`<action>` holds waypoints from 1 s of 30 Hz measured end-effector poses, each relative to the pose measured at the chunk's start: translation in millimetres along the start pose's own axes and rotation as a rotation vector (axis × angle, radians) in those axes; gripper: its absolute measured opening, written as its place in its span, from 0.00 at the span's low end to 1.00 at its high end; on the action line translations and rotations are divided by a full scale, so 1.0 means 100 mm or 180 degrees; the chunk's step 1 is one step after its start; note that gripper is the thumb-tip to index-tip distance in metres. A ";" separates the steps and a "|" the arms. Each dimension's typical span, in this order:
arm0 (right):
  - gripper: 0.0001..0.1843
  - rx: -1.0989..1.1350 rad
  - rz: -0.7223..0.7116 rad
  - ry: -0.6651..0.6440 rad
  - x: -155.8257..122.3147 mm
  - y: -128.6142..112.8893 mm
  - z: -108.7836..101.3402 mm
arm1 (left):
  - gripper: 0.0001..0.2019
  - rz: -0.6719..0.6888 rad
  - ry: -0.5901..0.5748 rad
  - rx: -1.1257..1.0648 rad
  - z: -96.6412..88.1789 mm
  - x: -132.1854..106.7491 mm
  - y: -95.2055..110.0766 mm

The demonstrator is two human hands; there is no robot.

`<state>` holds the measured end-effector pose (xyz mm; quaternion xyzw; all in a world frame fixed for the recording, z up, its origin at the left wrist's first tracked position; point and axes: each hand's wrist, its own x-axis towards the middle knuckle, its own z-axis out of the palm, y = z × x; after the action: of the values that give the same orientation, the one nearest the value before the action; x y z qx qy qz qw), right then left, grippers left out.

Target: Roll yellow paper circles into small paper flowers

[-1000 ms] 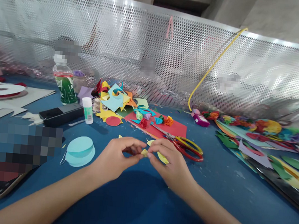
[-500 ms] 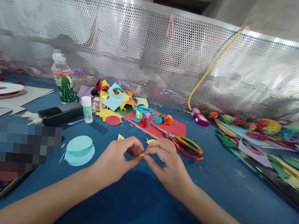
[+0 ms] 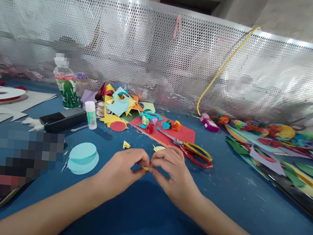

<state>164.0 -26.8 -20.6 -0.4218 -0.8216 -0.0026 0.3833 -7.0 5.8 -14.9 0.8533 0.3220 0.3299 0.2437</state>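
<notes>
The left hand and right hand met at the centre of the frame, slightly above the tabletop. A small yellow paper piece lay between them, largely hidden. The fingers of the left hand were pinched on it; those of the right hand were closed on its right end, their firmness not discernible. Blue surface spread between the forearms down to the lower edge of the frame, and from the right wrist toward the right of the frame as far as the slanting edge of a black tray.

Just beyond the fingers, a folded yellow piece and a flat yellow piece bounded the space. The scissors, their handles just beside the right hand, rested with the blades over the edge of a red sheet. Left of centre, pale blue discs stood apart from the left wrist, with a strip of tabletop between; a glue stick stood upright above them. A perforated metal panel bounded the far side across the upper frame.
</notes>
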 end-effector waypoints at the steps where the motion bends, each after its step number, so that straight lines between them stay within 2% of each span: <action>1: 0.03 0.0038 0.0012 0.0002 0.00 0.01 0.00 | 0.05 0.0022 0.0022 0.0009 0.00 0.00 -0.01; 3: 0.03 0.0200 0.0116 0.0046 0.00 0.03 -0.01 | 0.04 0.0117 0.0107 -0.0004 0.00 0.02 -0.03; 8: 0.13 0.0656 0.0419 0.0291 0.03 0.11 -0.04 | 0.03 0.0214 0.0303 -0.0269 -0.02 0.06 -0.07; 13: 0.18 0.0619 0.0581 0.0087 0.02 0.17 -0.01 | 0.03 0.0105 0.0290 -0.0642 -0.04 0.09 -0.08; 18: 0.17 0.0675 0.0698 -0.0099 -0.01 0.19 0.03 | 0.04 -0.0009 0.0279 -0.0570 -0.07 0.11 -0.10; 25: 0.12 0.0735 0.0565 -0.0234 0.00 0.16 0.05 | 0.04 -0.0177 0.0242 -0.0441 -0.06 0.11 -0.09; 30: 0.12 0.0359 0.0942 -0.0274 0.02 0.25 0.02 | 0.11 -0.0503 0.0697 0.0249 -0.22 0.17 -0.21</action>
<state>179.6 -8.2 -28.7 -0.5158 -0.7650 0.1180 0.3671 -21.1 36.5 -6.3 0.7930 0.4254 0.3881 0.1989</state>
